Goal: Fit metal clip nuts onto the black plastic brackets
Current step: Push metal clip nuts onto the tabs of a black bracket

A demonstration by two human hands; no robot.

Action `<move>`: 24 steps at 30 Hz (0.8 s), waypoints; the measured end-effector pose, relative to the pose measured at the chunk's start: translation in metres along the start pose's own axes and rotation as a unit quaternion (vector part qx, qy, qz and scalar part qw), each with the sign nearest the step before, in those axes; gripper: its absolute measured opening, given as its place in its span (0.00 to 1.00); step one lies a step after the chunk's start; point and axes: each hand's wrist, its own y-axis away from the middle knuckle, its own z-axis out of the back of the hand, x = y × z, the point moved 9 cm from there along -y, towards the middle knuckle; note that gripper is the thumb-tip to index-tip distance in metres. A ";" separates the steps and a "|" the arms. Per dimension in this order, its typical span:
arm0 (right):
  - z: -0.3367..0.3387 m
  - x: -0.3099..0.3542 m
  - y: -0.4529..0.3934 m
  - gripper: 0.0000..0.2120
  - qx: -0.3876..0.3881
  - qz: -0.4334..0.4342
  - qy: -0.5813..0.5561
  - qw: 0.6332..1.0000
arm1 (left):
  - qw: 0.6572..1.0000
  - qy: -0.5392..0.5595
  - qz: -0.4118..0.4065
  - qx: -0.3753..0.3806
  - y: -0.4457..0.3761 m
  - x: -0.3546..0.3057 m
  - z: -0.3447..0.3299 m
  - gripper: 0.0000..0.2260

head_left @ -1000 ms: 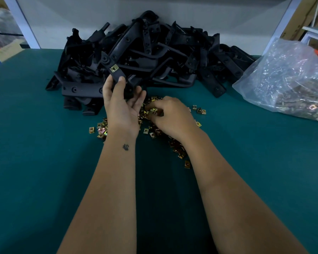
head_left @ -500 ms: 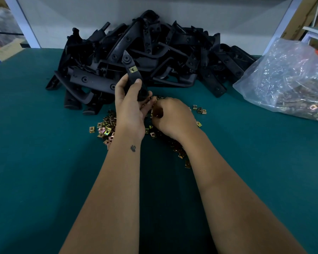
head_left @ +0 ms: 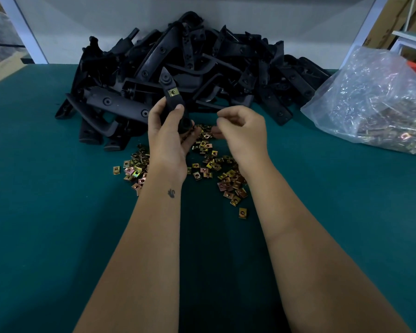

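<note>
Your right hand (head_left: 244, 133) has come up off the loose clip nuts (head_left: 209, 162) since a second ago and now hovers beside the bracket (head_left: 172, 97), fingers curled to the thumb. Whether that grip pinches a nut you cannot tell from here; nothing shows between the fingertips. Your left hand (head_left: 168, 135) has swung the bracket upright, grip wrapped round its lower end, and one fitted nut (head_left: 172, 93) already sits near its upper end. So a second nut looks to be next. The bracket pile (head_left: 226, 68) lies just behind your hands, the nuts spread on the green worktop (head_left: 46, 212) beneath them. The plastic bag (head_left: 375, 102) is well off to the right, and open worktop lies toward you.
</note>
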 end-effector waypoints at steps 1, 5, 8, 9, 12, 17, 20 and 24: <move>0.002 -0.003 -0.001 0.08 -0.004 -0.023 -0.052 0.998 | 1.000 -0.002 0.000 0.001 0.000 0.000 -0.001 0.09; 0.005 -0.009 -0.003 0.06 -0.004 -0.057 -0.157 0.986 | 1.000 -0.015 -0.003 0.009 0.000 0.002 -0.004 0.09; 0.005 -0.008 -0.005 0.06 0.004 -0.048 -0.192 0.980 | 0.999 -0.030 -0.006 0.018 0.001 0.002 -0.007 0.11; 0.005 -0.008 -0.006 0.06 0.009 -0.046 -0.204 0.978 | 0.999 -0.035 -0.007 0.022 0.001 0.003 -0.008 0.12; 0.000 -0.005 -0.005 0.10 0.032 -0.042 -0.238 0.970 | 0.997 -0.064 -0.018 0.032 0.003 0.003 -0.012 0.12; -0.005 -0.005 -0.005 0.14 0.056 -0.047 -0.231 0.970 | 0.996 -0.076 -0.021 0.043 0.004 0.004 -0.014 0.11; -0.005 -0.007 -0.005 0.12 0.049 -0.043 -0.203 0.977 | 0.997 -0.064 -0.017 0.043 0.004 0.005 -0.014 0.10; -0.003 -0.009 -0.005 0.07 0.043 -0.037 -0.185 0.981 | 0.998 -0.050 -0.006 0.039 0.003 0.005 -0.013 0.10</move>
